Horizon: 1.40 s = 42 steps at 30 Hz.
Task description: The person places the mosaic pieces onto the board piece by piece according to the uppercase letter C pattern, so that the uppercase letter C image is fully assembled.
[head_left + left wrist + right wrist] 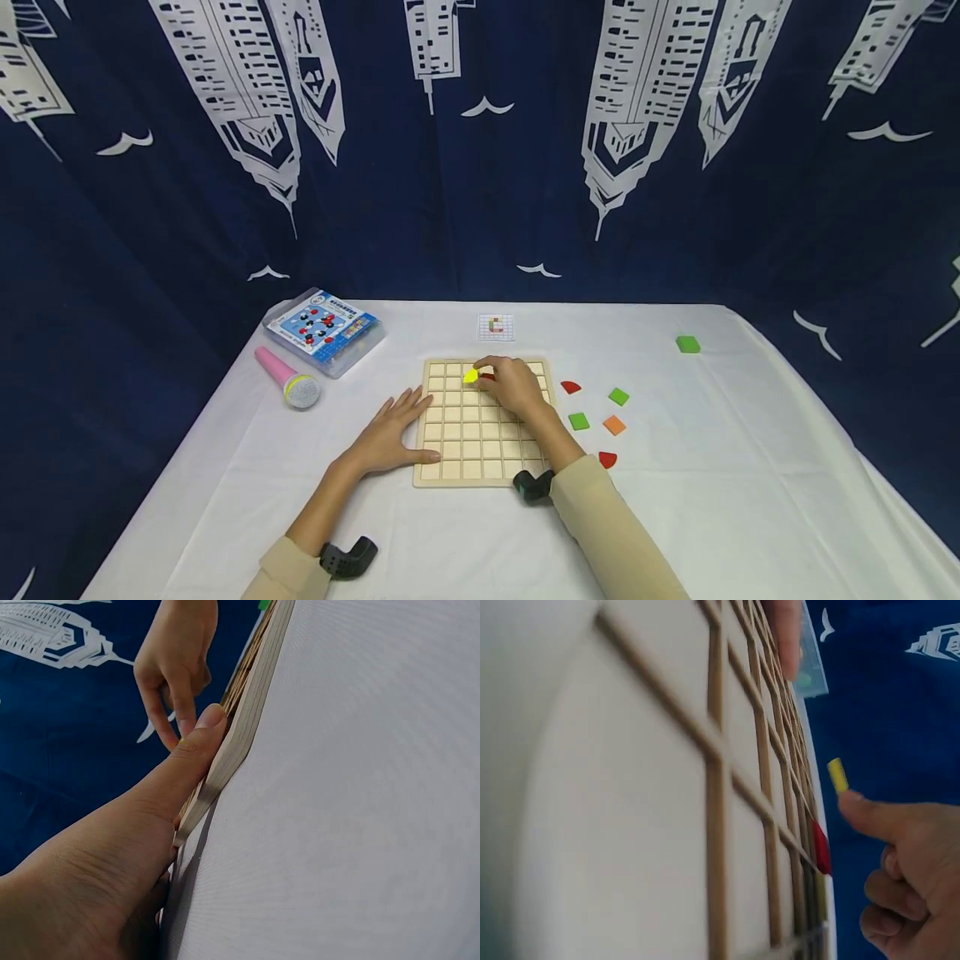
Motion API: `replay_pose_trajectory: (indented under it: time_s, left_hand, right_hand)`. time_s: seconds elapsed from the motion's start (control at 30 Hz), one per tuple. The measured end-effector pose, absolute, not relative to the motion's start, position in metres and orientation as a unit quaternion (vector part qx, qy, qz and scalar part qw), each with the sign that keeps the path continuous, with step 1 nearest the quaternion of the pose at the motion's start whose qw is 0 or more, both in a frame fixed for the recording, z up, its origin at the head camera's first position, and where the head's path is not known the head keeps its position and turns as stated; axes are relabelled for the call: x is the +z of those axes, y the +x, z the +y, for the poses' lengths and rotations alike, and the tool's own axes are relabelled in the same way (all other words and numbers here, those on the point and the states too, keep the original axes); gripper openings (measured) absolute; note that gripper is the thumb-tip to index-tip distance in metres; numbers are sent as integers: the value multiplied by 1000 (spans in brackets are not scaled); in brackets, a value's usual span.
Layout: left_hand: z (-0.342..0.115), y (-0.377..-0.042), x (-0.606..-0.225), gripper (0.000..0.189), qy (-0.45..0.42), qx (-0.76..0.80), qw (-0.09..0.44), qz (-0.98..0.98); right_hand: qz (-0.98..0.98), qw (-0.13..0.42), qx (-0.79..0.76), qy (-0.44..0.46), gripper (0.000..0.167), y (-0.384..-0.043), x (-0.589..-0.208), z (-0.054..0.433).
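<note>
A wooden grid board (452, 447) lies flat on the table. My right hand (516, 388) is over its upper part and pinches a small yellow piece (470, 376) between thumb and fingers. In the right wrist view the yellow piece (838, 775) sticks out past the thumb tip, a little above the grid. A red piece (821, 846) sits on the board beneath that hand, mostly hidden in the head view. At the board's left side rests my left hand (387, 437), fingers spread and fairly straight. Its thumb lies over the board's edge in the left wrist view.
Right of the board lie green pieces (618, 397), an orange piece (614, 425) and red pieces (571, 387). Another green piece (687, 344) is farther right. Behind the board is a pattern card (496, 327). A pink microphone (276, 367) and a plastic case (324, 332) occupy the back left.
</note>
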<state>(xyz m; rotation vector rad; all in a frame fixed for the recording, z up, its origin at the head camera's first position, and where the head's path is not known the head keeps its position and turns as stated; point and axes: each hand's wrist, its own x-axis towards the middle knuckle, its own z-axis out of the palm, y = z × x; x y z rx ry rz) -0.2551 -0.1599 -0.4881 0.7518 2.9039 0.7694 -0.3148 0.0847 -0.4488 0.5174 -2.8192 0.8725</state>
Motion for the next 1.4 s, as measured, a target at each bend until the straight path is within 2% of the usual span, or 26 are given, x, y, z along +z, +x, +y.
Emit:
replay_pose_trajectory:
  time_s: [0.47, 0.73, 0.97, 1.1, 1.27, 1.4]
  left_hand:
    - [-160, -255, -489, 100, 239, 242, 20, 940]
    - [-159, -253, -489, 100, 237, 248, 20, 939]
    - [-159, -254, -488, 100, 235, 241, 17, 941]
    - [-159, -254, -488, 101, 234, 244, 21, 941]
    - [-159, -255, -489, 103, 237, 241, 21, 941]
    - [-159, -255, -488, 103, 237, 237, 24, 942]
  right_hand:
    - [-950, 40, 262, 163, 23, -319, -457, 81]
    - [-950, 57, 267, 149, 33, -317, -455, 90]
    - [-949, 56, 273, 148, 23, -319, -457, 97]
    - [-943, 54, 283, 167, 26, -318, -458, 101]
    - [-930, 50, 326, 164, 33, -310, -452, 122]
    - [-922, 76, 346, 153, 33, -302, -443, 159]
